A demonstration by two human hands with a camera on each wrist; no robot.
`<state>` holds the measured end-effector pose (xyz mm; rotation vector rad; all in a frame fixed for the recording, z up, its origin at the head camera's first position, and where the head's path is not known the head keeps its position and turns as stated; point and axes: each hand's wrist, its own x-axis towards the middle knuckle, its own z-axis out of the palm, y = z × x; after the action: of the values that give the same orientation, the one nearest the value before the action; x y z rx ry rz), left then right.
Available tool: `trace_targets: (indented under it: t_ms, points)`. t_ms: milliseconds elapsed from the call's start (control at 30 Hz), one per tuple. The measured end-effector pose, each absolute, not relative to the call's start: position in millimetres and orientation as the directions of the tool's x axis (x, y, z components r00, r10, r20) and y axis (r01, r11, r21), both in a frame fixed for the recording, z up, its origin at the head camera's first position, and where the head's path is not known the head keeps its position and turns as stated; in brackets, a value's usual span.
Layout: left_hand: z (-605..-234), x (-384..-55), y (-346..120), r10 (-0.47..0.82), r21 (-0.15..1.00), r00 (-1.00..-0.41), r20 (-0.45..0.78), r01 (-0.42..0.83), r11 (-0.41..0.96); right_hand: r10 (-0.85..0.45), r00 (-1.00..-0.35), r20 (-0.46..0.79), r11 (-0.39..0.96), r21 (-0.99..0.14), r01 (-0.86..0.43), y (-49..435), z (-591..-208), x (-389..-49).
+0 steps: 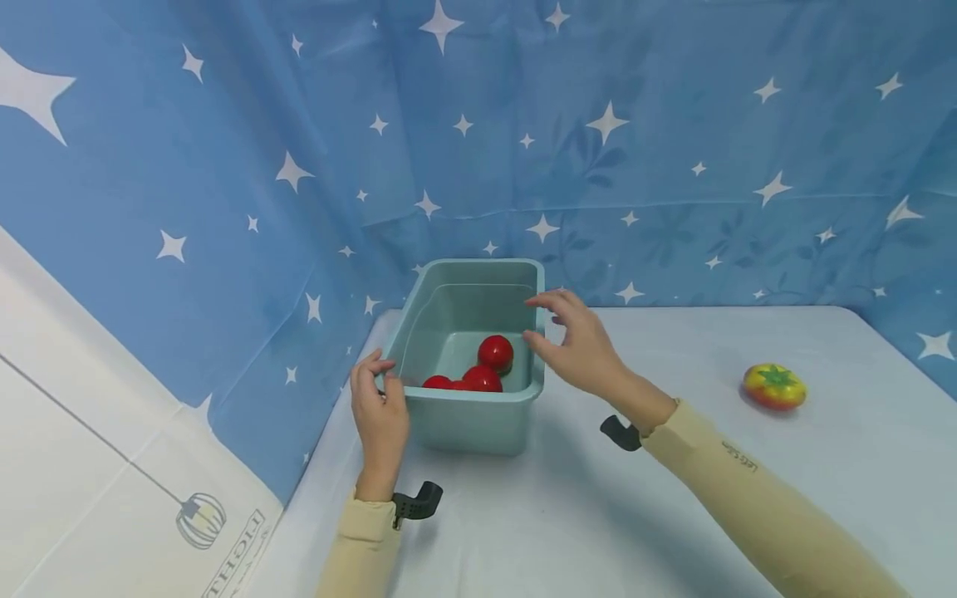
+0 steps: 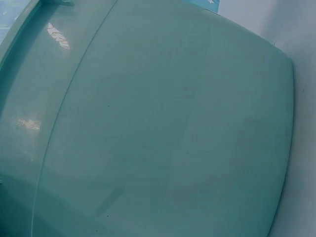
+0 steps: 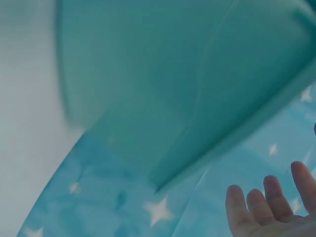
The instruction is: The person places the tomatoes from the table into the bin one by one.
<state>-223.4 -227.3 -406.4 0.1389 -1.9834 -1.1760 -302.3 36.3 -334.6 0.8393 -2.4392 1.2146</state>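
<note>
A blue-green plastic bin (image 1: 467,423) stands on the white table, its side filling much of both wrist views. Inside it lie several shiny red round pieces (image 1: 496,354), partly hidden by the near wall. At the bin's near left corner, my left hand (image 1: 380,415) holds the rim with fingers and thumb; the left wrist view shows no fingers. My right hand (image 1: 579,345) is beside the right rim, fingers spread and thumb apart from them. In the right wrist view, its fingers (image 3: 279,197) appear away from the bin wall.
A yellow and red toy fruit with a green leafy top (image 1: 775,387) lies on the white table (image 1: 673,498) at the right. Behind hangs a blue curtain (image 1: 658,149) with white stars. At the left is a white panel (image 1: 90,465) with a printed lamp.
</note>
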Motion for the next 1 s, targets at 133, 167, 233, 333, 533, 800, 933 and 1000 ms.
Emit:
trace_targets:
  t_ms: [133, 167, 233, 333, 533, 800, 933, 1000]
  points:
    - [-407, -224, -228, -0.466, 0.781, -0.669, 0.579, 0.29, 0.554, -0.312, -0.803, 0.507, 0.529, -0.61, -0.59, 69, -338, -311]
    - [-407, -224, -229, -0.467, 0.783, -0.67, 0.576, 0.288, 0.552, -0.302, -0.805, 0.511, 0.539, -0.605, -0.586, 77, -339, -313]
    - [-408, -224, -229, -0.471, 0.787, -0.672, 0.571, 0.285, 0.548, -0.284, -0.81, 0.513, 0.559, -0.598, -0.574, 94, -342, -315]
    - [-408, -225, -229, -0.473, 0.79, -0.676, 0.566, 0.281, 0.544, -0.253, -0.827, 0.502, 0.596, -0.592, -0.542, 118, -346, -317]
    - [-406, -224, -228, -0.469, 0.79, -0.679, 0.565, 0.28, 0.546, -0.192, -0.87, 0.454, 0.673, -0.584, -0.454, 159, -357, -316]
    - [-407, -224, -228, -0.461, 0.785, -0.678, 0.572, 0.29, 0.547, -0.126, -0.891, 0.437, 0.753, -0.543, -0.373, 206, -368, -313]
    - [-407, -224, -228, -0.464, 0.788, -0.679, 0.569, 0.287, 0.545, -0.079, -0.913, 0.399, 0.774, -0.553, -0.309, 228, -369, -310]
    - [-407, -224, -228, -0.467, 0.79, -0.678, 0.568, 0.287, 0.542, -0.042, -0.929, 0.369, 0.784, -0.563, -0.259, 237, -370, -309]
